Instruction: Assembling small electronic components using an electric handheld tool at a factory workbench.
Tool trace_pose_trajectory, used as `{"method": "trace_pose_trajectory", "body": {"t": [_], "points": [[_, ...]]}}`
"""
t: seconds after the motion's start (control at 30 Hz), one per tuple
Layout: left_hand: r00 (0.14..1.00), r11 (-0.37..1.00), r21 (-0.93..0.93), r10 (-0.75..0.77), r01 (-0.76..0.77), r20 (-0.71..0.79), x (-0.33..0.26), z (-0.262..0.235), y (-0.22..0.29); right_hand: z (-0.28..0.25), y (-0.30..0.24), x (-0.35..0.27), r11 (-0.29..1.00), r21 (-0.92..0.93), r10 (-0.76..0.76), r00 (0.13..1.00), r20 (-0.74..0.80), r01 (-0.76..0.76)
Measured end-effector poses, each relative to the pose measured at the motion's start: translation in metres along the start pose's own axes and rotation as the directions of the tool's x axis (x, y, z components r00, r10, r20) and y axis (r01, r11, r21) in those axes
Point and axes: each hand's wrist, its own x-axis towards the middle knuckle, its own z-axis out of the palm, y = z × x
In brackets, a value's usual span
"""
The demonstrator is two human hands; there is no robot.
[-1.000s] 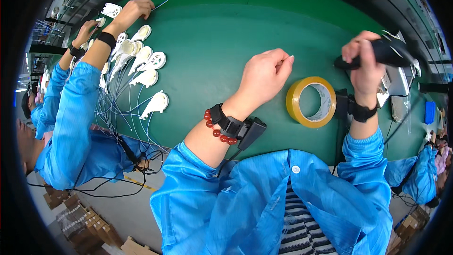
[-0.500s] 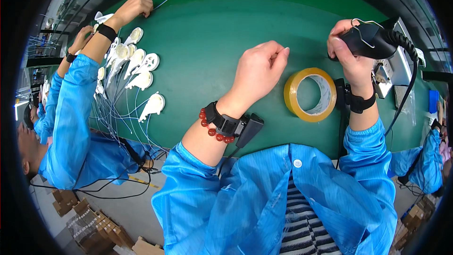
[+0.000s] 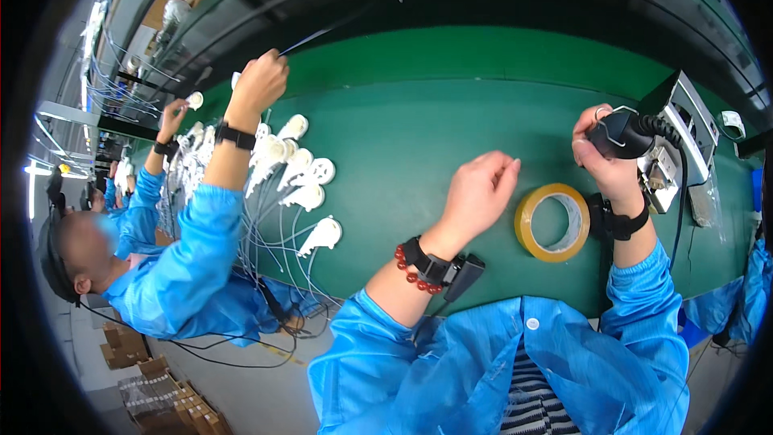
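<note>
My left hand (image 3: 481, 195) is closed in a loose fist above the green table (image 3: 419, 129), left of a roll of clear yellowish tape (image 3: 528, 224). Nothing shows between its fingers. Further right, my right hand (image 3: 604, 157) is wrapped round a black corded hand tool (image 3: 618, 134). The tool has a bent wire hanger and a coiled cord (image 3: 662, 129) at its rear. Its front end is hidden, so I cannot tell its exact kind. The tape roll lies flat between my two wrists.
Several white round-headed parts (image 3: 322, 235) with thin cables lie at the left. A co-worker's raised hand (image 3: 262, 80) holds a thin cable (image 3: 310, 38) beside them. A grey metal box (image 3: 684, 133) stands at the right, with white sockets (image 3: 662, 173) in front of it.
The whole view has shifted, so the table and both hands appear lower and further right. My hands keep their grip and place by the tape roll. The co-worker's hand is still raised with the cable.
</note>
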Motion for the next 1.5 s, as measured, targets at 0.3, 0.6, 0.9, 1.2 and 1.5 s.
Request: {"method": "trace_pose_trajectory", "body": {"t": [0.3, 0.6, 0.9, 1.2, 1.5], "points": [[1.000, 1.000, -0.004, -0.022, 0.022, 0.006, 0.002, -0.003, 0.006, 0.000, 0.005, -0.001, 0.998, 0.040, 0.040, 0.998, -0.052, -0.038], [0.998, 0.999, 0.026, 0.032, -0.031, -0.045, 0.003, -0.004, 0.007, -0.016, 0.026, -0.003, 1.000, 0.002, 0.009, 1.000, -0.016, -0.009], [0.996, 0.998, 0.023, 0.065, -0.064, -0.053, -0.001, -0.003, 0.007, -0.018, 0.026, -0.003, 1.000, -0.006, 0.027, 0.998, -0.062, -0.027], [0.995, 0.997, 0.004, 0.079, -0.079, -0.059, 0.000, -0.004, 0.006, -0.011, 0.012, 0.001, 0.997, -0.075, 0.034, 0.999, -0.012, -0.035], [0.996, 0.998, 0.013, 0.066, -0.065, -0.055, 0.000, -0.003, 0.006, -0.007, 0.011, 0.000, 0.997, -0.068, 0.020, 0.999, -0.038, -0.022]]}}
